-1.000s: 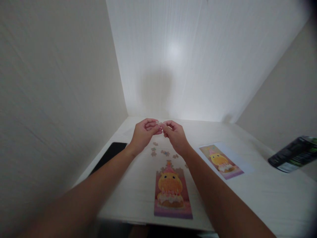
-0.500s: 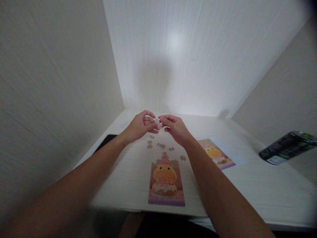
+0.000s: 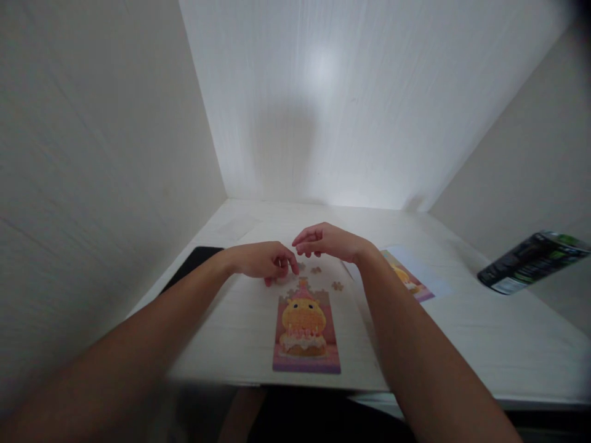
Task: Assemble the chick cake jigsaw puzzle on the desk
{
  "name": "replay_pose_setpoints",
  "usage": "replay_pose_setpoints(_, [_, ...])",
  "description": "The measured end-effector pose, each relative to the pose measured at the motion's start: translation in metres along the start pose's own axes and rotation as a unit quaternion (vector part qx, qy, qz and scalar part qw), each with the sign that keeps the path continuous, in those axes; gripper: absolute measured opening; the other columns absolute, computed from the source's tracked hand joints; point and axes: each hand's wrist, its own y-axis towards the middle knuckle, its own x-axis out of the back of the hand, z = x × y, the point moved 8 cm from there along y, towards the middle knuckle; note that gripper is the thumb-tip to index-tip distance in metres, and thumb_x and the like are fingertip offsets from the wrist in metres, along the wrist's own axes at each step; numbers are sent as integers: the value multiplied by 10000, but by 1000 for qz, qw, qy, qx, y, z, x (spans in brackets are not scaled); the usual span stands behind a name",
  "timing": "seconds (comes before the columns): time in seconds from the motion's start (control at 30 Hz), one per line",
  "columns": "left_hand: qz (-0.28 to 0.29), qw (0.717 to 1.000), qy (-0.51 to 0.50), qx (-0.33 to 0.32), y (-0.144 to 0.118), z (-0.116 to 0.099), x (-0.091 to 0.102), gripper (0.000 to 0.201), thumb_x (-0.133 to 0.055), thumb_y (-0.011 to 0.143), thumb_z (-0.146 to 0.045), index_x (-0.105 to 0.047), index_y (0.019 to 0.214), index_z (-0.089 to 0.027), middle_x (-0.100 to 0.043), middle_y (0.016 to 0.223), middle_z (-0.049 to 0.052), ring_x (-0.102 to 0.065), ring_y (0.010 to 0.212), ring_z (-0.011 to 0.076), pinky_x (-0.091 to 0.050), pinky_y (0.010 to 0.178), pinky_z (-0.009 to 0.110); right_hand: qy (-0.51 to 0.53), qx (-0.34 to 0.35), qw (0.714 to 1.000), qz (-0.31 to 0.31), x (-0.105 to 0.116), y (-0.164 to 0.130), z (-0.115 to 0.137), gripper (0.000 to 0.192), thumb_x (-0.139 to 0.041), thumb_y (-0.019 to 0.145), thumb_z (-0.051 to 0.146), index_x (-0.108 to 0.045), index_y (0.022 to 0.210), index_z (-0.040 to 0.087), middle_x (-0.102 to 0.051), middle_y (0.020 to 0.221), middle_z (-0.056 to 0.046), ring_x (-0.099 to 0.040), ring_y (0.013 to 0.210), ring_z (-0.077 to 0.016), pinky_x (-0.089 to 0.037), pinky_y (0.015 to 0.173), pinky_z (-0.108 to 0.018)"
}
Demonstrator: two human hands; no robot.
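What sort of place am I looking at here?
Probably a small desk nook or study booth: pale, wood-grained panels enclose a whitish, flat tabletop on three sides, and a pink-and-yellow, rectangular, apparently cardboard jigsaw puzzle lies partly assembled there.

Pink and yellow puzzle (image 3: 305,333)

The partly joined jigsaw puzzle (image 3: 305,337) lies flat at six o'clock in the view, its picture upright with the top toward twelve: a round yellow creature with dark eyes and a pink party hat, above a white-iced cake with candles, on a pink and purple ground. Its sides and bottom run straight, while the top edge is ragged, rising highest at the hat. Beyond it lie separate loose pieces, one (image 3: 301,266) at twelve o'clock and two (image 3: 337,286) toward one.
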Motion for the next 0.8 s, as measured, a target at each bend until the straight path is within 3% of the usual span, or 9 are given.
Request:
replay_pose_setpoints(0.1, [-14,998,60,-31,2,-4,1,289,-571,673,-153,-725,912,-204,-595,607,-10,-529,442,89,-396,433,171,-22,-16,997,76,-10,-5,-1,205,-687,721,316,-717,883,194,-671,704,-18,-552,612,-114,-364,504,-221])
replay_pose_setpoints(0.2, [-29,993,107,-35,4,-4,3,309,-566,687,-161,-722,949,-212,-616,623,-7,-526,443,88,-371,437,175,-35,-19,994,99,-9,-8,-3,169,-693,708,326,-724,802,189,-661,651,-12,-540,569,-108,-355,493,-224])
replay_pose_setpoints(0.33, [-52,987,147,-42,4,-5,6,336,-565,709,-171,-700,1013,-220,-652,675,3,-546,497,100,-383,482,189,-46,-30,995,85,0,-11,-10,158,-689,704,332,-716,738,180,-639,602,-5,-521,539,-101,-340,478,-220])
replay_pose_setpoints(0.5, [-94,964,236,-83,1,-18,8,243,-658,704,-268,-721,934,-218,-677,732,17,-585,623,119,-402,572,197,-40,-36,997,57,9,-12,-16,183,-697,685,348,-708,716,168,-618,579,-3,-507,527,-100,-341,474,-220])
replay_pose_setpoints(0.8, [-70,966,226,-108,5,-20,1,112,-679,717,-284,-756,788,-245,-679,742,17,-582,607,109,-407,591,205,-44,-42,997,45,13,-12,-22,179,-712,659,345,-695,692,170,-611,567,3,-494,509,-93,-337,477,-223])
